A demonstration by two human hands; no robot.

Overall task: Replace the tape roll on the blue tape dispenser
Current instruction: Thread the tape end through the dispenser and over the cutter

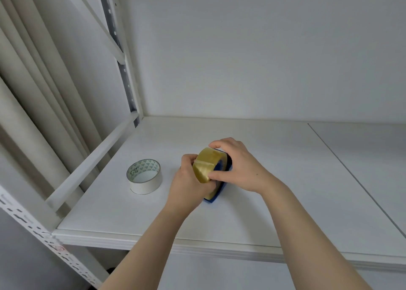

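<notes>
A: What sits on the shelf, and what is it made of?

B: A smooth, matte white shelf board (274, 179) in a white metal rack. Near its middle stands a blue tape dispenser (216, 194), hard plastic, mostly hidden; only its blue edges show under and behind a roll.

A: Which roll?

B: A glossy, yellowish clear tape roll (207, 165), a thick ring standing on edge against the dispenser. A seam of tape crosses its shiny face.

A: And the hands?

B: Both are closed on that roll. The left hand (189, 180) grasps its near-left side; the right hand (238, 165) pinches it, thumb on the front, fingers curled over the top.

A: Anything else?

B: A second roll, the white tape roll (144, 176), lies flat to the left, near but apart. Its outside is plain; its inner core shows a pattern of small green triangles.
</notes>
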